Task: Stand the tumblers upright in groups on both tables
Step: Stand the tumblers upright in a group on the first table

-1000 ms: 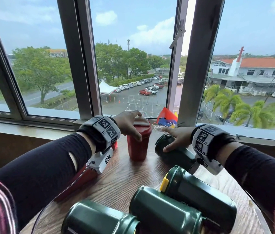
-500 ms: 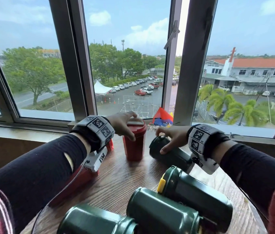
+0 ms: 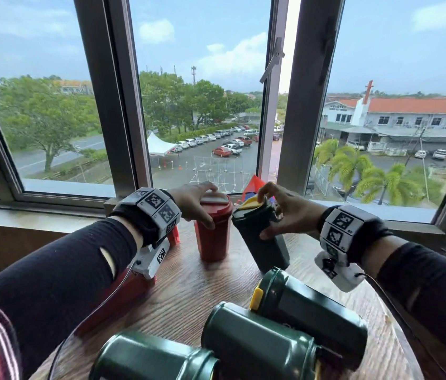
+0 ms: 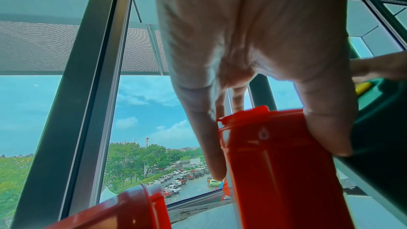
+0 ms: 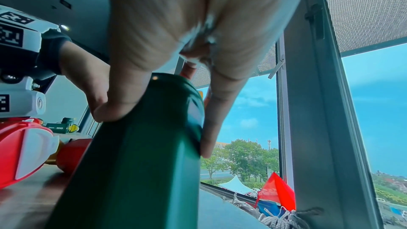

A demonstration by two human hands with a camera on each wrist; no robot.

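Green tumbler (image 3: 260, 239) leans left toward our upright red tumbler (image 3: 212, 231); our right hand (image 3: 284, 212) grips its lid end, left hand (image 3: 191, 204) clasping the red lid.

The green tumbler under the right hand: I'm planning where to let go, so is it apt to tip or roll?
The green tumbler leans toward the red tumbler, so released now it would probably topple. Its smooth, round body would likely roll, like those lying nearby. The right hand holds it near the lid, so the base may swing.
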